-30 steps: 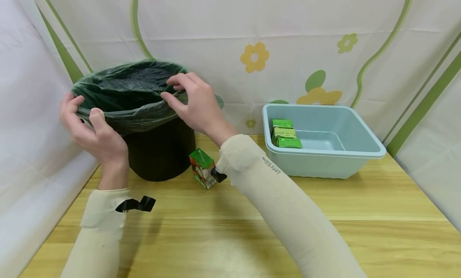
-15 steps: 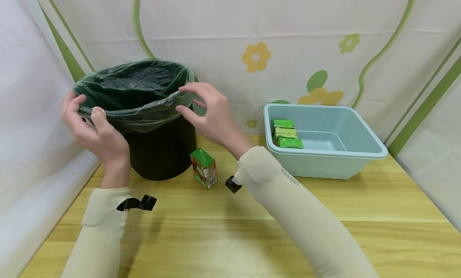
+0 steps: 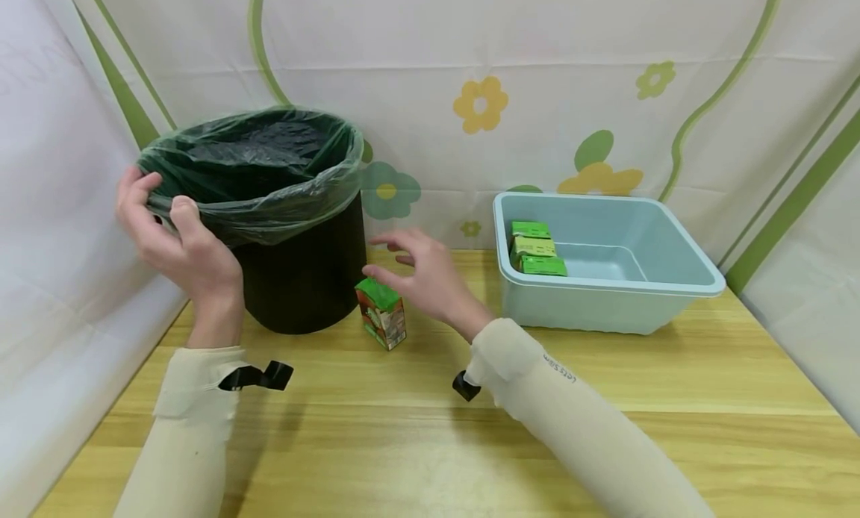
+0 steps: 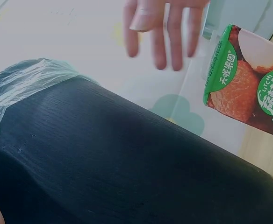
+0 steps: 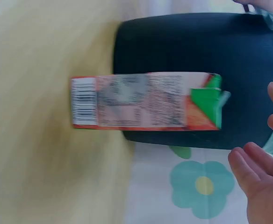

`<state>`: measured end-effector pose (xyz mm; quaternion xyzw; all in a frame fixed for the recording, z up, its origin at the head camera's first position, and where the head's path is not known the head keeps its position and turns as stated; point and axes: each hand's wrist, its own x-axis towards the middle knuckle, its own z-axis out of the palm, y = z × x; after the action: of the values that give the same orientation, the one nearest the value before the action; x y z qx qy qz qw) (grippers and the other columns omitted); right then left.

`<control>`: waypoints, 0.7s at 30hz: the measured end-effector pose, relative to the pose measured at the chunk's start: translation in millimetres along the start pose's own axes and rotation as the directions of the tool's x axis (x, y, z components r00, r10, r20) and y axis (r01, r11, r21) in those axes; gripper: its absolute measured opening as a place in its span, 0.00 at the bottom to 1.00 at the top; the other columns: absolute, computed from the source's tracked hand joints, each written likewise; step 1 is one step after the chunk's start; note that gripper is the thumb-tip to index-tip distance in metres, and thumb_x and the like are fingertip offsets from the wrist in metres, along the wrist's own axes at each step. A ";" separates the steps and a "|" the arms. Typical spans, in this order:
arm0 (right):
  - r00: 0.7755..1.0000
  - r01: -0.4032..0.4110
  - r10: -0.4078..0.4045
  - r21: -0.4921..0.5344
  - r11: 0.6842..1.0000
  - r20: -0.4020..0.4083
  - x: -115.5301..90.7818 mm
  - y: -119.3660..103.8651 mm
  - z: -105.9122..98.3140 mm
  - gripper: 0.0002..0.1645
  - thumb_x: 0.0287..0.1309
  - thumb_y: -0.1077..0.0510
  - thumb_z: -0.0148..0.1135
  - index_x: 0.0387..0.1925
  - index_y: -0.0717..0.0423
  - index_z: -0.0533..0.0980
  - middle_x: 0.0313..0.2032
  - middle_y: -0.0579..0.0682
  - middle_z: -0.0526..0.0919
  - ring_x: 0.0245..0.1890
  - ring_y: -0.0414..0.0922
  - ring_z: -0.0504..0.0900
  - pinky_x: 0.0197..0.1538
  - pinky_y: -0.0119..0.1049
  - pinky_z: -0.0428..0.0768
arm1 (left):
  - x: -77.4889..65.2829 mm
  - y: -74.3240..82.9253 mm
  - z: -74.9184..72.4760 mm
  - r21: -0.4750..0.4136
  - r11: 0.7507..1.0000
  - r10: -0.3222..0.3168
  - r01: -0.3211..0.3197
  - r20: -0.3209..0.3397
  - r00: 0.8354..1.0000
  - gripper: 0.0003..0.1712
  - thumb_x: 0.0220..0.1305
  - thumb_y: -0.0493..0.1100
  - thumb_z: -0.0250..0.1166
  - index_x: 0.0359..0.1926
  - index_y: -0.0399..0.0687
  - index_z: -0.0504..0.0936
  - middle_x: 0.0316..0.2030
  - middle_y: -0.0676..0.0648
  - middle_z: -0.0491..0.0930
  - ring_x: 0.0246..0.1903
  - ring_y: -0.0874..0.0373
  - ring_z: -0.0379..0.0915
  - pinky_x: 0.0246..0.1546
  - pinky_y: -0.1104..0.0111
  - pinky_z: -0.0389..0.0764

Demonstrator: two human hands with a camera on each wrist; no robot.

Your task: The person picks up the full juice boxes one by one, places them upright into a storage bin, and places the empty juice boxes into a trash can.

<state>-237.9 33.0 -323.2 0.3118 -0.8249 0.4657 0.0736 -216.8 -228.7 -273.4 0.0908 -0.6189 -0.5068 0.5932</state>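
A black trash bin (image 3: 305, 286) stands at the left, lined with a thin green trash bag (image 3: 298, 201) folded down over its rim. My left hand (image 3: 178, 253) grips the bag at the near left rim, fingertips over the edge and thumb on the outside. Beside the bin's base a litchi juice box (image 3: 381, 313) stands upright, with a green top; its printed front (image 4: 248, 79) shows in the left wrist view. Just above and right of the carton, my right hand (image 3: 430, 279) hovers with loosely bent, parted fingers and holds nothing.
A light blue plastic tub (image 3: 605, 305) sits on the wooden table (image 3: 376, 436) at the right. Several green-topped cartons (image 3: 540, 248) line its left inner side. White curtains with flower prints (image 3: 480, 105) close off the back and sides.
My right hand has let go of the bag's right edge and moved down and right to the juice box. The bag now hangs over that rim. My left hand stays in place.
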 end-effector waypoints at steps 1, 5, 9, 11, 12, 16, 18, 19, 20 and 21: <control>1.000 -0.009 0.009 0.001 1.000 0.013 -2.6 1.8 2.1 0.25 0.69 0.46 0.71 0.64 0.46 0.81 0.63 0.46 0.81 0.63 0.46 0.81 0.66 0.43 0.84 | 0.9 -2.7 0.1 -0.002 1.000 -0.002 0.002 -0.001 1.000 0.20 0.63 0.44 0.48 0.52 0.55 0.79 0.70 0.51 0.75 0.71 0.68 0.65 0.73 0.77 0.60; 0.997 -0.029 0.029 0.000 1.000 0.066 -11.3 5.7 9.4 0.26 0.68 0.45 0.72 0.64 0.45 0.81 0.64 0.46 0.81 0.64 0.49 0.80 0.65 0.46 0.85 | 2.1 -7.0 0.3 0.002 1.000 0.012 -0.012 0.004 1.000 0.19 0.64 0.45 0.49 0.53 0.55 0.79 0.70 0.51 0.75 0.71 0.68 0.65 0.74 0.77 0.60; 0.992 -0.027 0.031 -0.037 0.999 0.119 -16.9 8.0 15.3 0.28 0.66 0.46 0.74 0.64 0.46 0.81 0.63 0.48 0.82 0.61 0.49 0.81 0.60 0.43 0.87 | 1.4 -2.3 0.8 -0.003 1.000 -0.007 0.007 0.004 1.000 0.20 0.64 0.44 0.48 0.52 0.55 0.79 0.71 0.51 0.74 0.71 0.68 0.65 0.74 0.78 0.60; 0.990 -0.028 0.036 -0.065 0.997 0.136 -19.3 9.5 17.6 0.28 0.65 0.46 0.75 0.65 0.46 0.81 0.61 0.49 0.82 0.58 0.48 0.82 0.56 0.39 0.89 | 0.2 1.5 0.8 -0.009 1.000 -0.017 0.017 0.002 1.000 0.20 0.63 0.44 0.48 0.52 0.55 0.79 0.71 0.51 0.74 0.71 0.68 0.65 0.73 0.78 0.60; 0.989 -0.029 0.041 -0.082 0.996 0.140 -20.2 10.1 18.4 0.28 0.65 0.47 0.75 0.64 0.45 0.81 0.61 0.49 0.82 0.56 0.46 0.82 0.54 0.38 0.89 | -0.6 4.1 0.7 -0.010 1.000 -0.019 0.019 0.001 1.000 0.20 0.63 0.44 0.48 0.52 0.55 0.79 0.71 0.51 0.74 0.71 0.67 0.65 0.73 0.78 0.60; 0.989 -0.023 0.044 -0.142 0.990 0.142 -24.1 13.7 20.5 0.27 0.65 0.46 0.75 0.63 0.42 0.82 0.60 0.48 0.82 0.53 0.46 0.82 0.51 0.37 0.88 | -1.3 6.1 0.2 -0.006 1.000 -0.016 0.016 0.004 1.000 0.20 0.63 0.44 0.48 0.52 0.54 0.79 0.71 0.50 0.74 0.71 0.67 0.65 0.74 0.78 0.59; 0.989 -0.018 0.039 -0.151 0.988 0.139 -25.3 15.1 21.2 0.25 0.65 0.47 0.75 0.63 0.42 0.82 0.60 0.48 0.82 0.54 0.46 0.82 0.52 0.39 0.87 | -0.4 3.4 0.3 0.000 1.000 -0.011 0.011 0.005 1.000 0.20 0.63 0.44 0.48 0.52 0.54 0.79 0.71 0.49 0.74 0.72 0.67 0.65 0.74 0.78 0.59; 0.990 -0.017 0.039 -0.157 0.988 0.137 -25.7 15.9 21.6 0.25 0.66 0.48 0.74 0.63 0.42 0.83 0.60 0.48 0.82 0.54 0.46 0.82 0.53 0.39 0.86 | 0.4 1.1 0.3 0.002 1.000 -0.009 0.009 0.005 1.000 0.20 0.63 0.44 0.48 0.52 0.54 0.79 0.71 0.50 0.74 0.71 0.67 0.65 0.74 0.78 0.59; 0.990 -0.018 0.039 -0.160 0.987 0.133 -26.1 16.4 22.0 0.24 0.66 0.49 0.74 0.62 0.42 0.83 0.60 0.48 0.82 0.54 0.46 0.82 0.53 0.39 0.86 | 0.9 -0.8 0.4 0.003 1.000 -0.009 0.009 0.006 1.000 0.20 0.64 0.44 0.48 0.52 0.54 0.79 0.71 0.50 0.74 0.71 0.67 0.65 0.74 0.78 0.59; 0.991 -0.018 0.040 -0.163 0.986 0.129 -26.2 16.9 22.3 0.23 0.67 0.50 0.74 0.62 0.43 0.83 0.59 0.48 0.82 0.54 0.46 0.82 0.54 0.40 0.86 | 1.2 -2.1 0.7 0.004 1.000 -0.006 0.006 0.004 1.000 0.19 0.64 0.44 0.48 0.52 0.54 0.79 0.71 0.50 0.74 0.71 0.67 0.65 0.74 0.78 0.60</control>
<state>-223.1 32.8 -358.6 0.3227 -0.8674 0.3769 0.0373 -218.8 -230.3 -274.0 0.0928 -0.6207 -0.5075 0.5904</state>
